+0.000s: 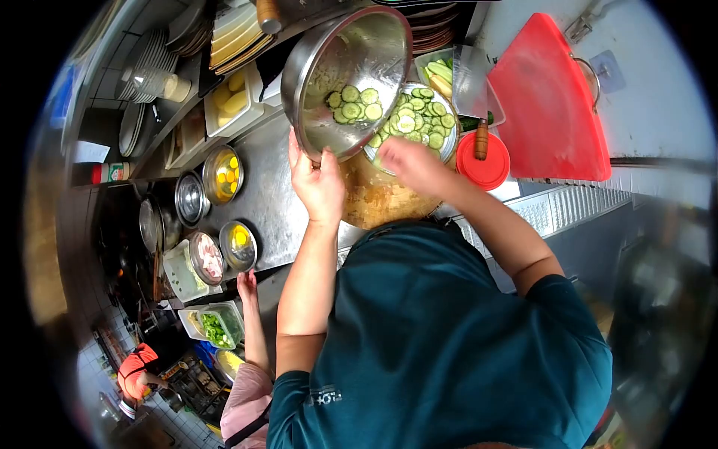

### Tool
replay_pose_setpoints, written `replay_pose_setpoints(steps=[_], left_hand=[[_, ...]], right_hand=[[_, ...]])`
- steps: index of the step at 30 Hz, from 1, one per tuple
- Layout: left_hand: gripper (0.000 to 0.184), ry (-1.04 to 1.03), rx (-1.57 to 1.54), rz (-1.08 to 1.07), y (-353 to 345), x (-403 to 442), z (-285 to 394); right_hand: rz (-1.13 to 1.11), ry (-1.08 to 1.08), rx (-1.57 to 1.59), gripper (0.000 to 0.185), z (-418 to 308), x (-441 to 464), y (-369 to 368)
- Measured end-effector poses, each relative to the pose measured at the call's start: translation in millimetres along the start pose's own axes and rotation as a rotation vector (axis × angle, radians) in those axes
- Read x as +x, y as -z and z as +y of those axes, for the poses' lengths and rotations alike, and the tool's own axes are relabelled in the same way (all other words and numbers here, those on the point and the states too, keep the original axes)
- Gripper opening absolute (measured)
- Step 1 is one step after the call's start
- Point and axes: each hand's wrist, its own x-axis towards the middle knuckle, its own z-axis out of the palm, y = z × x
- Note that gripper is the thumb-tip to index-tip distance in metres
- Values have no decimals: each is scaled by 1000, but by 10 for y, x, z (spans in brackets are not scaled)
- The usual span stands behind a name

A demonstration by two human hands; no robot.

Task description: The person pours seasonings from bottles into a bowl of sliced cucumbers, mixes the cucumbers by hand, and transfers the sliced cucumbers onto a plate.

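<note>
My left hand (317,185) grips the rim of a large steel mixing bowl (310,97), which is tilted on its side. Cucumber slices (354,104) lie in the bowl. Just right of it, partly behind its rim, a plate (451,142) carries many more cucumber slices (420,118). The plate rests over a round wooden chopping board (374,198). My right hand (410,165) is at the plate's near edge, smeared by motion, so its fingers cannot be made out.
A cleaver (481,138) lies by a red lid (490,168). A red cutting board (550,105) leans at right. Bowls of eggs (226,176) and meat (207,258) stand left. Another person's hand (247,283) is near them. Plates (142,67) fill the shelf.
</note>
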Motion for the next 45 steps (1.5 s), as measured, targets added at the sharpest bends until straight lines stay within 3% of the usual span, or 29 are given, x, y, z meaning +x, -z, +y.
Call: replay_pose_setpoints(steps=[1, 3, 5, 15, 18, 21, 24, 30, 37, 45], left_hand=[[33, -16, 3, 2, 11, -7, -10], [29, -24, -35, 16, -6, -24, 22], [20, -7, -109, 52, -28, -14, 95], [19, -8, -20, 76, -46, -22, 77], [17, -8, -82, 87, -55, -18, 120], [17, 25, -103, 52, -37, -31, 45], [17, 5, -63, 10, -41, -19, 106], [26, 117, -234, -68, -67, -9, 292], [36, -38, -111, -49, -241, 8, 142], [34, -21, -61, -36, -233, 49, 67]], right_hand=[[37, -121, 25, 15, -45, 99, 209], [236, -108, -24, 17, 120, 264, 440], [276, -102, -48, 17, 312, 419, 582], [184, -181, -314, 20, 749, 537, 555], [320, -90, -411, 23, 527, 541, 529], [372, 361, -458, 25, 158, 725, 505], [212, 503, -521, 32, -14, 951, 431], [119, 487, -575, 35, 104, 1045, 339], [117, 442, -638, 28, 336, 974, 341], [96, 438, -595, 23, 531, 848, 342]])
